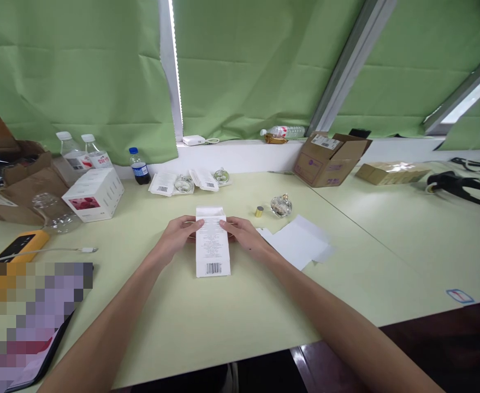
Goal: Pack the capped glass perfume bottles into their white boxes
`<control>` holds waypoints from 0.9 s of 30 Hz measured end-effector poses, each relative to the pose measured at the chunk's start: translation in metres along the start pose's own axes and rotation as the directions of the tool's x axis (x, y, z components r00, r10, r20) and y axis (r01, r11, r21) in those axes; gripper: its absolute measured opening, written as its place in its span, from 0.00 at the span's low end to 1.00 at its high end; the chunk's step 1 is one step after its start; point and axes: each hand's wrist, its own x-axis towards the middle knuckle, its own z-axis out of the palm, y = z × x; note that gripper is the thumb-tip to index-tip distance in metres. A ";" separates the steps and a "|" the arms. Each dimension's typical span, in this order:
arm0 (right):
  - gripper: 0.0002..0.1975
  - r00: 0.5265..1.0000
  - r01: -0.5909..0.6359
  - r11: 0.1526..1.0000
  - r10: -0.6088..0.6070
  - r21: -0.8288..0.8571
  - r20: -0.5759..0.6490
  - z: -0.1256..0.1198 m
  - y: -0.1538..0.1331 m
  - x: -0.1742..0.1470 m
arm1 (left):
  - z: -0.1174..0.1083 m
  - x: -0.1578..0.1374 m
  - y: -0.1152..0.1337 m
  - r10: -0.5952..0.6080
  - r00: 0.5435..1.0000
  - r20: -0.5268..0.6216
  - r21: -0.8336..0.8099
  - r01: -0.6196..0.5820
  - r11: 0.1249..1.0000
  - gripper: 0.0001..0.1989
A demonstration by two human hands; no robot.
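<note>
Both of my hands hold a flat white carton [212, 245] printed with small text and a barcode at its near end. My left hand [179, 232] grips its left edge, thumb on top and fingers underneath. On the right edge, my right hand [242, 232] has the same grip. Beyond my right hand lies a clear glass perfume bottle [281, 206], with a small gold cap [259, 211] beside it. White paper sheets [301, 240] lie to the right, partly behind my right forearm. What the fingers do beneath the carton is hidden.
Flattened white cartons [164, 183] and round glass bottles [221, 176] lie at the back. A white box [94, 195], a dark-drink bottle [140, 166], and a yellow power bank [22, 244] are left. An open cardboard box [327, 159] and black straps [464, 185] are right.
</note>
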 end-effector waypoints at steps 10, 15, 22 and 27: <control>0.22 1.000 -0.008 0.999 0.009 -0.039 0.028 0.000 0.001 0.001 | -0.006 0.003 -0.003 0.011 1.000 -0.027 -0.050 -0.012 0.999 0.28; 0.22 0.999 0.013 1.000 -0.014 -0.028 -0.042 -0.003 0.001 0.001 | -0.003 -0.003 -0.001 -0.032 0.992 0.126 -0.044 0.038 0.998 0.29; 0.25 1.000 0.005 0.999 -0.004 -0.037 0.028 -0.004 0.001 0.000 | -0.004 -0.003 0.001 -0.019 0.996 0.087 -0.050 0.024 0.998 0.29; 0.26 0.998 -0.001 0.999 0.004 -0.035 0.067 -0.004 0.002 -0.001 | -0.004 -0.003 0.002 -0.012 0.998 0.068 -0.061 0.016 0.998 0.29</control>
